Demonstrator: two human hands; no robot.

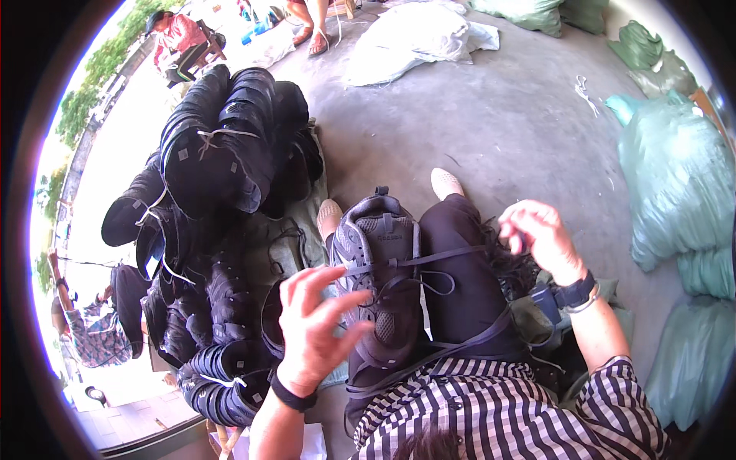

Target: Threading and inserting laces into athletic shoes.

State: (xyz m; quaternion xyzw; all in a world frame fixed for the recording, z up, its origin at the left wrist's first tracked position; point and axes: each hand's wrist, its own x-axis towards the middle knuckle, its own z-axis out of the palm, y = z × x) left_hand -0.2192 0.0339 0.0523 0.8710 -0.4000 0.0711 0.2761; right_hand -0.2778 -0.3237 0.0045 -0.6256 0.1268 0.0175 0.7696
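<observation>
A dark grey and black shoe upper (381,230) lies across my lap, its heel loop pointing away from me. Thin black shoelace (445,255) crosses its front, and one loop hangs loose to the right. My left hand (318,322) is at the shoe's left side, fingers spread and curved, with the index fingertip by the lace. Out to the right, my right hand (539,234) is raised with its fingers curled together; the lace runs straight toward it and appears pinched there, though its end is hard to see. A bunch of black laces (515,272) hangs beside my right thigh.
Tied stacks of black shoe uppers (207,169) are piled on my left. Pale green sacks (675,184) stand along the right side. A white sack (418,38) lies on the grey floor (506,115) ahead. Another person (184,42) sits at the far left.
</observation>
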